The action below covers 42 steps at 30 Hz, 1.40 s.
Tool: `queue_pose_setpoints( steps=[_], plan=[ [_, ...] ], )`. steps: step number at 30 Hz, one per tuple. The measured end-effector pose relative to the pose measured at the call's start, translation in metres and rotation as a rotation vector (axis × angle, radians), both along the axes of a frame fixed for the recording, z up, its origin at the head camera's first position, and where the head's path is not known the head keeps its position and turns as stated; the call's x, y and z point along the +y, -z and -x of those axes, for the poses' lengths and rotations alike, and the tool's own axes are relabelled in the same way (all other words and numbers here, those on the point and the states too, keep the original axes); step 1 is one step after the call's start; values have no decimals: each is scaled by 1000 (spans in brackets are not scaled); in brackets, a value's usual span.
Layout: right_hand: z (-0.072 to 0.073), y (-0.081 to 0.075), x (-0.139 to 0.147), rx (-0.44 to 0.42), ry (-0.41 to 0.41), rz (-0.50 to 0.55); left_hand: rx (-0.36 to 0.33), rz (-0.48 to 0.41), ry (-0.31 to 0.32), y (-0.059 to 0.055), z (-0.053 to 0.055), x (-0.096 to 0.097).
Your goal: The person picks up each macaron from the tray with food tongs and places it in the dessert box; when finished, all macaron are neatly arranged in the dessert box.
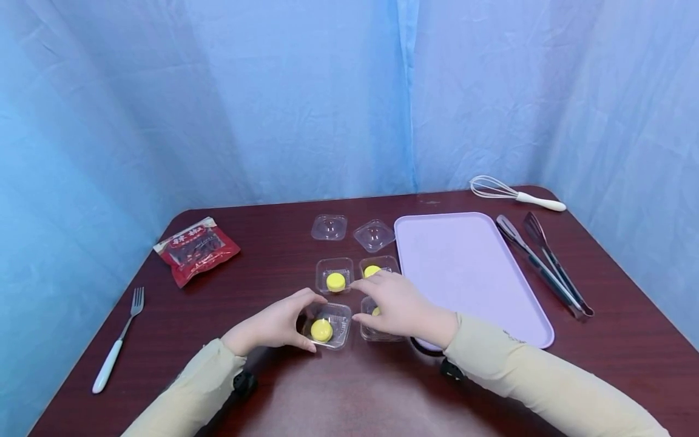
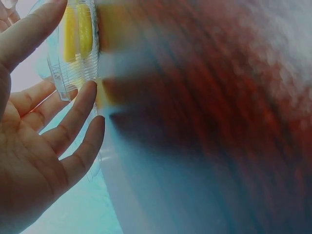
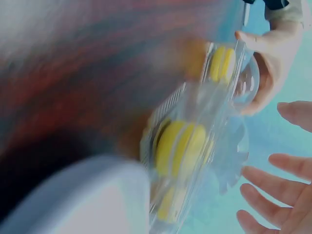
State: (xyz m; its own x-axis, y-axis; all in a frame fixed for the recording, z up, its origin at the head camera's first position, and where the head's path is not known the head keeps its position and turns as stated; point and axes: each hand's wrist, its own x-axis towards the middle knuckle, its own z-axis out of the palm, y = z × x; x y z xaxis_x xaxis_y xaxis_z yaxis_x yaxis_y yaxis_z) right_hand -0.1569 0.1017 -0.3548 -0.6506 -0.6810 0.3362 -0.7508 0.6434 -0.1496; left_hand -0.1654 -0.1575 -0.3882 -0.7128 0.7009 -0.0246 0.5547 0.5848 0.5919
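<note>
My left hand (image 1: 284, 321) grips a clear plastic box (image 1: 340, 328) by its left side, thumb at the near edge and fingers at the far edge. Inside lies a yellow macaron (image 1: 321, 331); the left wrist view shows the box's ribbed wall (image 2: 78, 73) side-on. Over the right-hand boxes hovers my right hand (image 1: 401, 306), its fingers spread and holding nothing in the right wrist view. It partly hides the front right box (image 1: 382, 335) and the back right box (image 1: 389, 263), each with a yellow macaron. Another macaron (image 1: 335, 281) sits in the back left box (image 1: 326, 267).
Two clear domed lids (image 1: 329, 227) lie behind the boxes. To the right are a lilac tray (image 1: 459, 267), tongs (image 1: 546, 267) and a whisk (image 1: 516, 193). A red food packet (image 1: 196, 249) and a white-handled fork (image 1: 117, 343) lie at the left.
</note>
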Motion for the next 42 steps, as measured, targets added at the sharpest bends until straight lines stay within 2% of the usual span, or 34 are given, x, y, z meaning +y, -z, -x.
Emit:
queue_pose_setpoints(
  steps=[7,16,19,24,29,36,42],
  plan=[
    [15,1,18,18,0,16,-9,-2,-5,1,-1,0],
    [36,-1,39,-52,70,71,3,-16,-2,1,-1,0],
    [43,-4,43,-64,87,62,-1,-19,-2,1,-1,0],
    [53,-10,47,-38,117,20,-10,-16,-6,1,-1,0],
    [65,-12,52,-16,178,-13,-24,-13,-11,1,-1,0],
    [86,-10,58,-65,233,-16,-34,-5,-16,1,-1,0],
    [99,-5,59,-120,213,-50,-29,-7,-14,1,-1,0]
  ],
)
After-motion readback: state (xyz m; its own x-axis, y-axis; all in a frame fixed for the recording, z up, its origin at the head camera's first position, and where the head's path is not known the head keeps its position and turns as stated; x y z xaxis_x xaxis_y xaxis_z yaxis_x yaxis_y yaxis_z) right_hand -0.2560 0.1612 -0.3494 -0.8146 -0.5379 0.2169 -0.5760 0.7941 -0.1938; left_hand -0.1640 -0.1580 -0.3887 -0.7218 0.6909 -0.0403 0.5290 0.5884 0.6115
